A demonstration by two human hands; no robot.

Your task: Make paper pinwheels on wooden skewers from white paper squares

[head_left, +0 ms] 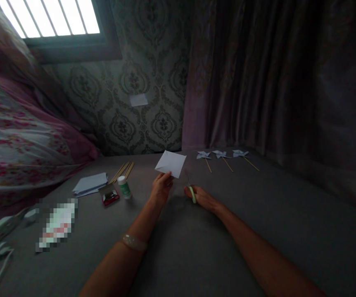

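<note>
**Two hands, one white paper, one pair of scissors**

Both hands are near the middle of the frame, apart from each other. One left hand (162, 187) pinches one white paper (171, 162) by its low edge, with the thumb on top. One right hand (203, 198) is wrapped around one pair of scissors (192, 194) with a yellow-green handle. The thin blades point up, just beside the paper. I cannot tell if the blades are open. One clear bracelet (134, 242) is on the left arm.

Three paper pinwheels (203, 155) lie in a row, right of the middle, each with one stick. Left of the middle are a few loose sticks (122, 172), too close together to count. Near them are one stack of paper (90, 183), one bottle (124, 189) with a white cap and one little red box (110, 198). One blurred-out thing (58, 225) lies at the lower left. It all sits on one gray surface (277, 231). One white sheet (138, 100) is on the wall, above the middle.
</note>
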